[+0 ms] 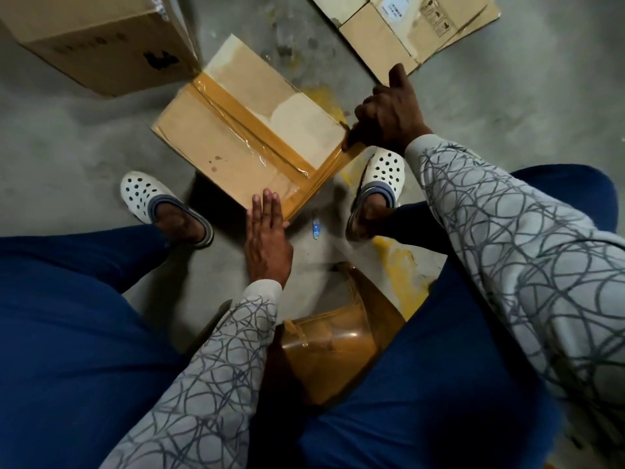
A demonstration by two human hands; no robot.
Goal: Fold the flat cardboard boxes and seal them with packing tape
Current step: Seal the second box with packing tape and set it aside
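We are sealing the folded box (247, 137) on the floor — left hand (267, 238) lying flat, fingers apart, smoothing tape (257, 130); right hand (385, 116) pinching the strip's end — keeping it taut.

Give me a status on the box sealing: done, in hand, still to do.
Done: the box between the feet is folded and brown tape runs along its top seam; a second assembled box stands at upper left. In hand: the left hand lies flat on the near edge while the right hand grips the tape at the far corner. Left: flattened cardboard lies unfolded at upper right.
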